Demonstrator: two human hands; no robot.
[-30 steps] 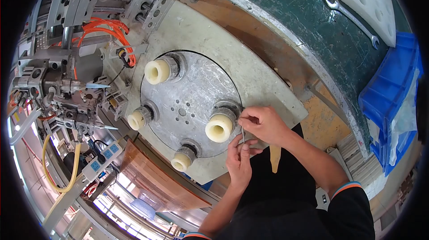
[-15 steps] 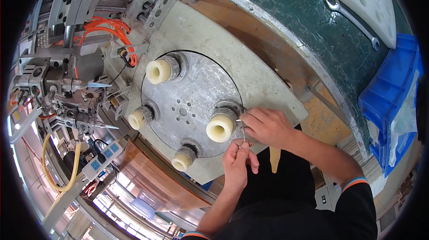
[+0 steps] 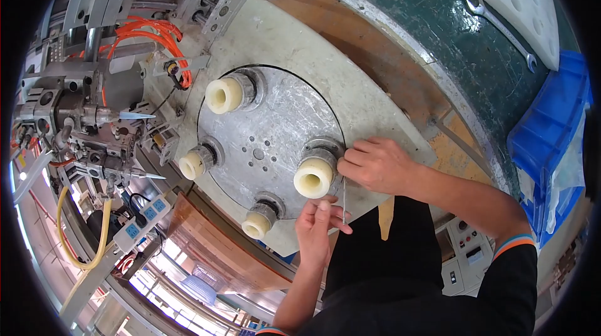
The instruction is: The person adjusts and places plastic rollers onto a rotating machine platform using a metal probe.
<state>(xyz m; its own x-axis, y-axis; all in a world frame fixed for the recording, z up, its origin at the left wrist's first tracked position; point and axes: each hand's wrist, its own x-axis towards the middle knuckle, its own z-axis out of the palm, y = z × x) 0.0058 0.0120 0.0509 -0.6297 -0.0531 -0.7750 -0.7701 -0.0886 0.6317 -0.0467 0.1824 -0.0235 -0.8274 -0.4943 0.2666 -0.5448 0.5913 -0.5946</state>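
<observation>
Since the earlier frame the left hand [image 3: 315, 226] had dropped lower, drawing a thin wire [image 3: 343, 201] taut below the right hand [image 3: 375, 164]. Both grips pinched the wire beside the cream plastic spool [image 3: 313, 178] on the scuffed round metal plate [image 3: 275, 123]. Steady tension seemed wise.

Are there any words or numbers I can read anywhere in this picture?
No text can be read.
Power strip: blue socket marks only, no letters clear.
Control panel: buttons and a small plate, too blurred to read.
Wrench: any stamping too small to tell.
</observation>
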